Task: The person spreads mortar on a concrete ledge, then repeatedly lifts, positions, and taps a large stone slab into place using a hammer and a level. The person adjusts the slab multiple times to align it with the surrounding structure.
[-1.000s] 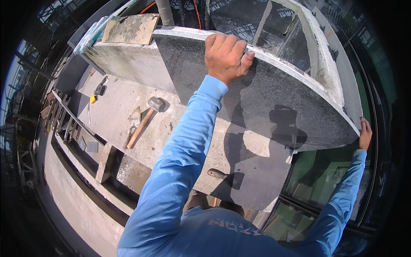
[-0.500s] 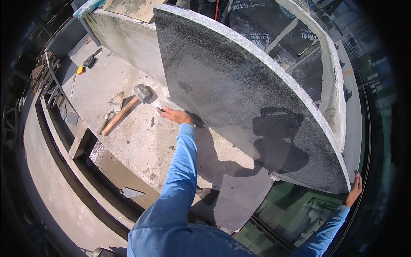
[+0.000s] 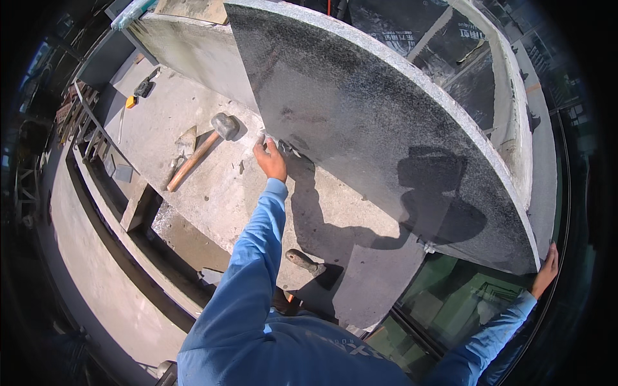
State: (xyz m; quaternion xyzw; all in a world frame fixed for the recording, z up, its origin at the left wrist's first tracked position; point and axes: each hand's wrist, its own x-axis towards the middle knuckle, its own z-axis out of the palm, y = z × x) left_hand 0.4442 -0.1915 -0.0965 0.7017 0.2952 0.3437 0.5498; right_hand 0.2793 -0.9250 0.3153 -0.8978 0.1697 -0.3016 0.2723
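Observation:
A large curved slab of dark speckled granite (image 3: 335,109) stands tilted on its long straight edge, its pale rough rim arching over the top. My left hand (image 3: 273,162) is at the slab's lower left corner, fingers bent up against its edge; the slab partly hides the fingertips. At the far right tip, my right hand (image 3: 546,271) clasps the slab's end. Left of my left hand lie a mallet (image 3: 201,154) with a wooden handle and a pointed trowel (image 3: 187,143). Nearer me, a wooden-handled tool (image 3: 304,262) lies partly in shadow.
A low concrete wall (image 3: 193,55) runs behind the slab's left end. Black sheeting (image 3: 463,90) lies behind the slab inside a pale curved rim. A yellow item (image 3: 131,101) rests on the concrete floor. Green glass panels (image 3: 463,289) lie below the slab's right end.
My left hand has turned, fingers now pointing up at the slab's corner instead of leftward. My view has shifted, so the wooden-handled tool near me shows more. My right hand stays at the slab's tip.

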